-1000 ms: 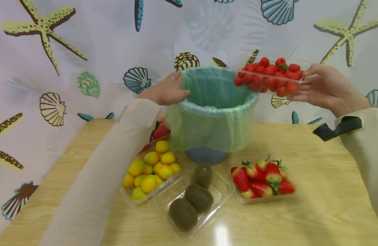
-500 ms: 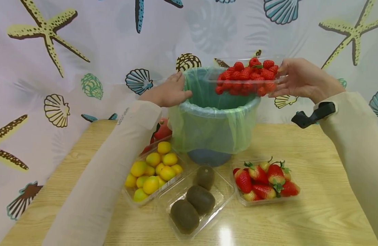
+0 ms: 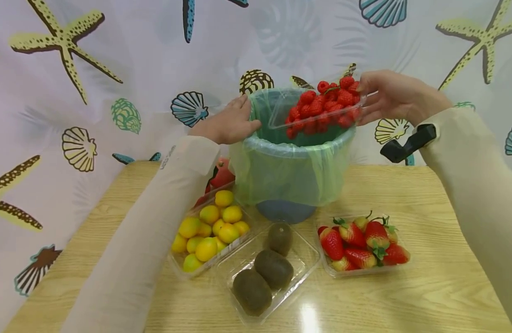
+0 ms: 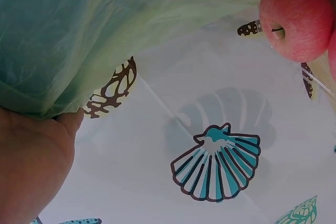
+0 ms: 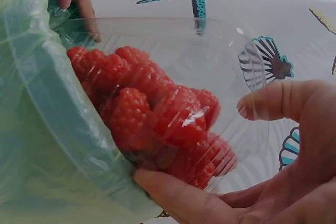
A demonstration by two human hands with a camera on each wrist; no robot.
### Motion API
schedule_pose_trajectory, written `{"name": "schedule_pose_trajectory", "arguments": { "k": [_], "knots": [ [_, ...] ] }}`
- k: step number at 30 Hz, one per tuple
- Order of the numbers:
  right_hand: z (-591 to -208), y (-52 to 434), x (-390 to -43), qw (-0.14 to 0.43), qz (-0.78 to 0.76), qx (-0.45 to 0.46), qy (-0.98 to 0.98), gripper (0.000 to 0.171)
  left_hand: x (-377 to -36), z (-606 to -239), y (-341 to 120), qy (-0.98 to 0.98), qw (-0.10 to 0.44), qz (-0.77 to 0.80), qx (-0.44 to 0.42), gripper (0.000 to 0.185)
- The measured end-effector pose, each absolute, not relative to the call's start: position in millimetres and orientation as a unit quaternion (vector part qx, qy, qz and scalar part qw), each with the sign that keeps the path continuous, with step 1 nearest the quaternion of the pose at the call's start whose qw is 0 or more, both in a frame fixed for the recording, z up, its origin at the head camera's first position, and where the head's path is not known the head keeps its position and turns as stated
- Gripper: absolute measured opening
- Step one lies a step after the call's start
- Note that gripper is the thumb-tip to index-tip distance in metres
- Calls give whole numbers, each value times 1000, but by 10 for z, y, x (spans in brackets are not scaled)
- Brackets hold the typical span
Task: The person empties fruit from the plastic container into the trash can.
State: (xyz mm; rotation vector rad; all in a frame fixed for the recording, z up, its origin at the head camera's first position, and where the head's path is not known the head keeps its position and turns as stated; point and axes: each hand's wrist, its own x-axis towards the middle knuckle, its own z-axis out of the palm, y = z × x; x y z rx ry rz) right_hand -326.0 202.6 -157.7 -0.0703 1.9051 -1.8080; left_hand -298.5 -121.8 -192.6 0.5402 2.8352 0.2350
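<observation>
The right hand [image 3: 395, 97] pinches the far end of a clear tray of raspberries [image 3: 322, 107], thumb on top and fingers [image 5: 178, 198] curled beneath. The tray tilts down to the left over the open mouth of the lined bin [image 3: 295, 152], its low end inside the rim, the berries bunched against the liner in the right wrist view. The left hand [image 3: 228, 122] rests on the bin's left rim, fingers lying together and fairly straight over the green bag.

The bin's mouth is unobstructed below the tray. In front of the bin on the desk [image 3: 439, 286] stand trays of kumquats [image 3: 210, 229], kiwis [image 3: 264, 273] and strawberries [image 3: 364, 243], close together; a red apple [image 4: 296, 19] sits behind the left forearm.

A second ago the tray was level and right of the bin; it has since swung left and tipped over the opening, while the left hand kept its place.
</observation>
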Motion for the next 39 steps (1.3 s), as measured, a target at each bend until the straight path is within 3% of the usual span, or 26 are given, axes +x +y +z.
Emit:
{"name": "schedule_pose_trajectory", "arguments": {
  "k": [6,14,18,24,29,34,39],
  "knots": [
    [-1569,1854,-3230,257,-634,-48,728,3,-2970,-1921,-1213,972,120,85,181,71],
    [-1617,1671,-3199,269,-601,-52,751,18,-2968,-1933,-1179,972,122,93,179,70],
    [-1632,1640,-3178,254,-590,-62,764,5,-2955,-1917,-1184,971,129,94,180,70],
    [-1652,1589,-3122,231,-585,-93,772,24,-2954,-1918,-1222,971,126,91,183,69],
    [-1667,1561,-3082,220,-537,-126,805,14,-2966,-1930,-1218,970,124,101,183,70],
    [-1649,1549,-3066,219,-486,-149,833,53,-2980,-1923,-1206,970,125,105,182,69],
    [-1653,1530,-3058,213,-467,-155,844,60,-2979,-1920,-1218,970,127,103,182,69]
  ]
}}
